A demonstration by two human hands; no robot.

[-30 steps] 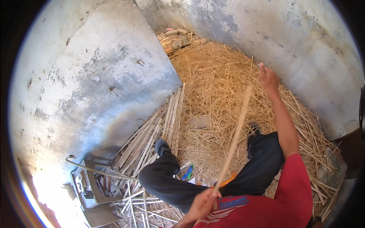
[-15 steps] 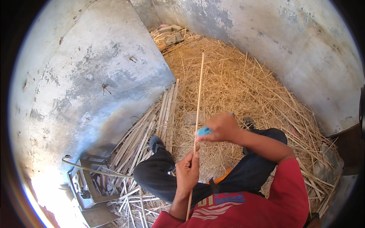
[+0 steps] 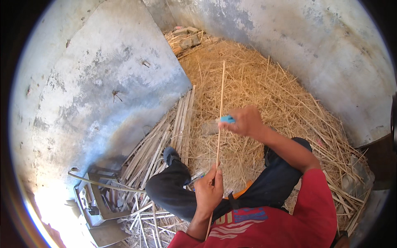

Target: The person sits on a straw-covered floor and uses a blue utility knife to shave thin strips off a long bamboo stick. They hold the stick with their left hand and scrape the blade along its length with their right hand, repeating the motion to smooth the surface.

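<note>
Holding a long thin stick (image 3: pixel 220 120) nearly upright, the person sits on the straw-covered floor (image 3: pixel 281 95) with knees bent, in dark trousers and a red shirt. Low on the stick, the left hand (image 3: pixel 209 192) wraps it in a closed grip — fingers curled round the shaft, thumb up along it, wrist bent back toward the chest. Higher up the stick, the right hand (image 3: pixel 245 122) is closed on a small blue tool (image 3: pixel 227 119), whose tip meets the stick about midway along its length; the right forearm stretches out over the right knee, elbow slightly bent. From there the stick's upper end points away toward the far corner, and its lower end runs down past the left wrist to the shirt. Left of the stick, a bundle of pale split canes (image 3: pixel 173 136) lies along the foot of the grey wall (image 3: pixel 103 82) — beyond them a small metal frame (image 3: pixel 93 198).
</note>
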